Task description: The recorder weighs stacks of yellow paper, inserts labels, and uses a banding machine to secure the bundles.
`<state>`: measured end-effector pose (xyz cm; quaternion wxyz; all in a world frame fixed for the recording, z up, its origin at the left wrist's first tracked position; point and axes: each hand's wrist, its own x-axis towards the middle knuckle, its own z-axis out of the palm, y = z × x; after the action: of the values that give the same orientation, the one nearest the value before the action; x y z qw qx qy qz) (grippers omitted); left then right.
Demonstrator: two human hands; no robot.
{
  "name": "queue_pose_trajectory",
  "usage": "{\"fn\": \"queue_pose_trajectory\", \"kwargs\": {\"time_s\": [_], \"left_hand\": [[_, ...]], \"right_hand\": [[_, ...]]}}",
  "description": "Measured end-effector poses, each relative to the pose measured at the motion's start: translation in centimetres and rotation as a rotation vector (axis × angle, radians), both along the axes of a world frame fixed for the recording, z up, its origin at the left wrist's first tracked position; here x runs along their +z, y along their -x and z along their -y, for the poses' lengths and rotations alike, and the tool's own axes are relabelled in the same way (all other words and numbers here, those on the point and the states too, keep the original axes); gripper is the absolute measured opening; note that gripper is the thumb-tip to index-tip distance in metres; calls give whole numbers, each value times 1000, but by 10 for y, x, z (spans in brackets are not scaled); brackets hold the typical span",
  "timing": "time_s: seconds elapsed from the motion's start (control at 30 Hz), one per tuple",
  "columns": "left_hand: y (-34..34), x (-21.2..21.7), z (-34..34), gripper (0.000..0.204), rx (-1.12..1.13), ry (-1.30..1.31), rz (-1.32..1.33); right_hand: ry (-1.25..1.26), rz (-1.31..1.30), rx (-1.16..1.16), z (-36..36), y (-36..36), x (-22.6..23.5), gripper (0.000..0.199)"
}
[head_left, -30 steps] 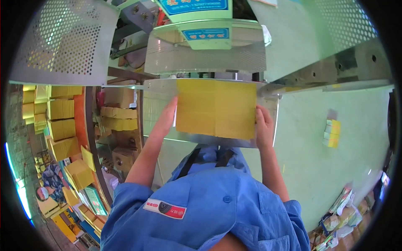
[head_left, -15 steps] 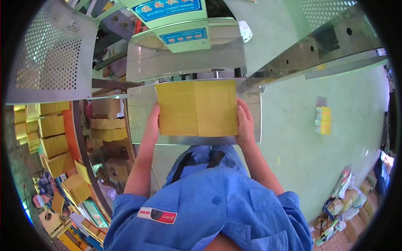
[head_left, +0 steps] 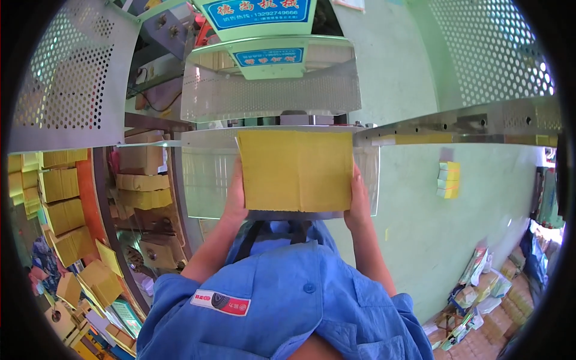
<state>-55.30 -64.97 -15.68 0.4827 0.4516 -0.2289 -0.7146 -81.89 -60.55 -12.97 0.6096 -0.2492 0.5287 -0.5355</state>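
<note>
A rectangular yellow paper stack (head_left: pixel 298 173) with a faint crease down its middle is held flat between my two hands, over a shiny plate. My left hand (head_left: pixel 237 191) presses against its left edge, some fingers hidden beneath or behind it. On the opposite edge, my right hand (head_left: pixel 359 195) grips in the same way, thumb up along the side. How thick the stack is cannot be seen from above. Just beyond its far edge runs the metal front of a machine, under a clear cover (head_left: pixel 273 90).
Perforated metal guards (head_left: pixel 69 78) flank the machine, and a steel bar (head_left: pixel 450 125) juts out at right. Yellow bundles (head_left: pixel 63 185) line the left side beside an orange-edged rack. A small bundle pile (head_left: pixel 448 180) sits on the green floor; bags (head_left: pixel 477 294) lie lower right.
The whole view has shifted with my head. Both hands, still gripping the yellow paper stack, have come slightly toward me, and its far edge is a little farther from the machine front.
</note>
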Motion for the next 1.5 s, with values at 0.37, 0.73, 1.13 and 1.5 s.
{"fn": "queue_pose_trajectory", "kwargs": {"time_s": [0.37,0.73,1.13,1.5], "left_hand": [[24,9,64,53,28,257,-55],[38,7,97,58,-17,183,107],[50,11,98,54,-43,147,103],[66,5,100,55,-83,214,175]], "right_hand": [[106,58,-12,89,-1,23,56],[-32,114,-47,123,11,5,47],[57,104,-131,113,19,8,45],[128,224,-297,126,26,-27,74]]}}
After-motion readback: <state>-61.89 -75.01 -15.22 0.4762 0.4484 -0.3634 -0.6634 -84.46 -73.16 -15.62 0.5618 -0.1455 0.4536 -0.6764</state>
